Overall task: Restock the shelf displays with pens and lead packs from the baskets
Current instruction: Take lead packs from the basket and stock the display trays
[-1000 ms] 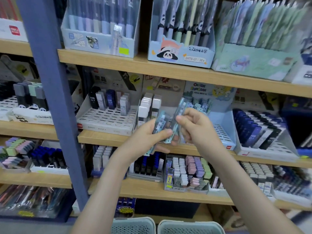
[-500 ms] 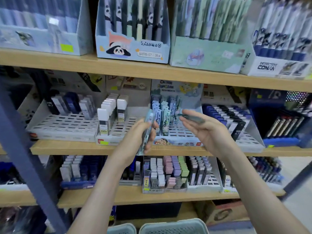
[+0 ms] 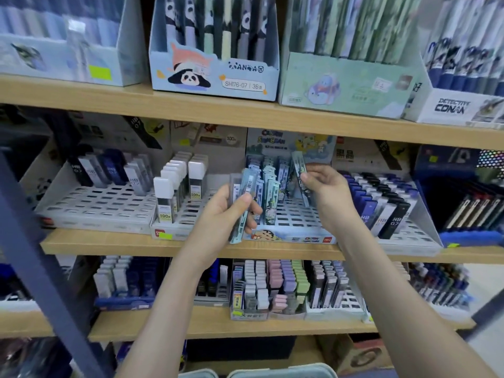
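- Head view, vs 0.5 s ago: R hand (image 3: 327,195) has gone up and toward the back of the cartoon tray (image 3: 289,233). The single lead pack (image 3: 298,163) in it lay almost flat before and now stands nearly upright.
- L hand (image 3: 225,214) stays at approx. the same place, in front of the tray's left edge.
- R hand: thumb and fingertips pinch the single lead pack at its lower part. It is above the tray's right rows, near the standing packs (image 3: 270,186). Cannot tell if its bottom end touches a slot.
- L hand: fingers and thumb curled round a bundle of lead packs (image 3: 243,195), barcode side toward camera, tilted a bit, lower end over the shelf board (image 3: 109,242).
- Cartoon tray sits on this board, betw. white-cap tubes (image 3: 174,190) on the left and black and blue packs (image 3: 381,203) on the right.
- Two baskets (image 3: 281,373) show only rims at the bottom edge, betw. the arms.
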`<action>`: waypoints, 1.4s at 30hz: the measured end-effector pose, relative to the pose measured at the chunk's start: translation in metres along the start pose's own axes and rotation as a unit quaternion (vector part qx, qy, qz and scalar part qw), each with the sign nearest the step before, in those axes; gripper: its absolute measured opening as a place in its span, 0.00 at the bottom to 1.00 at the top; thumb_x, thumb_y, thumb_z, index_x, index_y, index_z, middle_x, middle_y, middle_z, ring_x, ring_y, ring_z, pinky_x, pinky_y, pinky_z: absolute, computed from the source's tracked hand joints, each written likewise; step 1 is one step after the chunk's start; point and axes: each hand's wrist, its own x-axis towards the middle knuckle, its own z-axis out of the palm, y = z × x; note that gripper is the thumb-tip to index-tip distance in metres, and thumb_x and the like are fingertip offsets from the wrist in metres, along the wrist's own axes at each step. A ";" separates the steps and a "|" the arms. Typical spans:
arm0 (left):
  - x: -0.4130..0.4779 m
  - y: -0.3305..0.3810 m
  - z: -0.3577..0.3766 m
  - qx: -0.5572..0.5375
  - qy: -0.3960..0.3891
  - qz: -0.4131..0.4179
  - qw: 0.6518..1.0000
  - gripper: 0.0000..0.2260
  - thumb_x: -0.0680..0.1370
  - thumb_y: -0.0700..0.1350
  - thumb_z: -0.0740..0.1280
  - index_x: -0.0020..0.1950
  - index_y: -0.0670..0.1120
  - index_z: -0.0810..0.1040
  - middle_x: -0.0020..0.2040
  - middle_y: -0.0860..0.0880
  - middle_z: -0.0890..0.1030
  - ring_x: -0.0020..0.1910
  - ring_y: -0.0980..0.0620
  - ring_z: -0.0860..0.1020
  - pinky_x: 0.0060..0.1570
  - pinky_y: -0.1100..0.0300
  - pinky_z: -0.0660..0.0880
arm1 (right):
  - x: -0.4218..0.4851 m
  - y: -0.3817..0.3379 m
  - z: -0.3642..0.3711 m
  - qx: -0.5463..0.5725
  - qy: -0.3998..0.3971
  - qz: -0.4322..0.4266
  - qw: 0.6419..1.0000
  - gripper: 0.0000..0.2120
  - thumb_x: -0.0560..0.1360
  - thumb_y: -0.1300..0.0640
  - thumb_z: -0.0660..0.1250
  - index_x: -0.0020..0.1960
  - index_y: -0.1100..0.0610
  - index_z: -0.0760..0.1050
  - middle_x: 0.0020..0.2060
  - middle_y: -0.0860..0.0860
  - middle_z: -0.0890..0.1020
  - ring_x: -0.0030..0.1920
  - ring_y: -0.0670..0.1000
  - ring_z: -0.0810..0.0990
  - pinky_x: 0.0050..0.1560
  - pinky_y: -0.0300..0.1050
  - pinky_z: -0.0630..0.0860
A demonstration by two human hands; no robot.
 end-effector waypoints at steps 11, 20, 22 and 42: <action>0.004 -0.005 -0.006 -0.005 0.018 0.022 1.000 0.04 0.82 0.42 0.59 0.53 0.46 0.73 0.38 0.53 0.82 0.33 0.56 0.78 0.34 0.63 0.76 | 0.013 0.007 0.016 0.007 0.069 0.034 0.997 0.12 0.78 0.63 0.65 0.59 0.64 0.68 0.39 0.49 0.78 0.40 0.48 0.75 0.56 0.51 0.73; 0.006 -0.008 -0.006 -0.001 0.018 0.008 1.000 0.04 0.82 0.42 0.59 0.52 0.46 0.73 0.38 0.53 0.83 0.33 0.56 0.78 0.35 0.62 0.77 | 0.017 0.011 0.014 -0.062 0.103 0.014 0.993 0.11 0.78 0.61 0.65 0.41 0.50 0.67 0.39 0.49 0.78 0.46 0.57 0.78 0.58 0.61 0.74; 0.006 -0.009 -0.006 0.002 0.015 0.005 1.000 0.04 0.82 0.43 0.59 0.52 0.46 0.73 0.38 0.53 0.82 0.34 0.56 0.78 0.35 0.62 0.76 | 0.019 0.011 0.013 -0.095 0.094 0.017 0.991 0.10 0.78 0.60 0.65 0.41 0.50 0.68 0.41 0.51 0.79 0.49 0.59 0.79 0.58 0.62 0.74; 0.007 -0.012 -0.006 0.003 0.002 0.009 1.000 0.04 0.82 0.42 0.60 0.53 0.47 0.73 0.40 0.51 0.82 0.34 0.55 0.77 0.35 0.61 0.76 | 0.025 0.015 0.012 -0.221 0.034 0.030 0.974 0.08 0.81 0.62 0.60 0.60 0.59 0.67 0.38 0.47 0.77 0.42 0.47 0.76 0.43 0.43 0.70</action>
